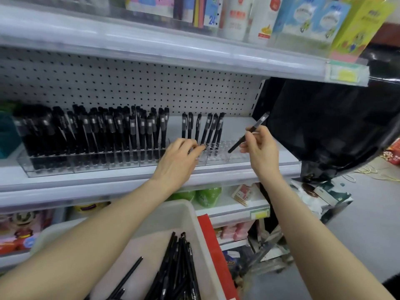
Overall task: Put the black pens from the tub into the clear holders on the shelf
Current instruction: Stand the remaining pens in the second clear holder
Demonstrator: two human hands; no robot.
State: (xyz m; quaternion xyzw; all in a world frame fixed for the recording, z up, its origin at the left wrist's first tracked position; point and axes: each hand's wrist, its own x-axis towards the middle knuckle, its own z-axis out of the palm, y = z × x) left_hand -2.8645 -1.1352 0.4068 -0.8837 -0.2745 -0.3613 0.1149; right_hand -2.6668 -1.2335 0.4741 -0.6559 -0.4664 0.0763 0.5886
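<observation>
A long clear holder stands on the middle shelf, packed with several upright black pens on its left and a smaller group toward the right. My right hand pinches one black pen, held at a slant with its tip just above the empty right end of the holder. My left hand rests on the holder with its fingertips touching the base of a standing pen. The white tub sits below, with several loose black pens inside.
A white shelf edge runs in front of the holder. A black plastic bag hangs at the shelf's right end. A teal container stands at far left. Packaged goods fill the shelves above and below; a red box leans beside the tub.
</observation>
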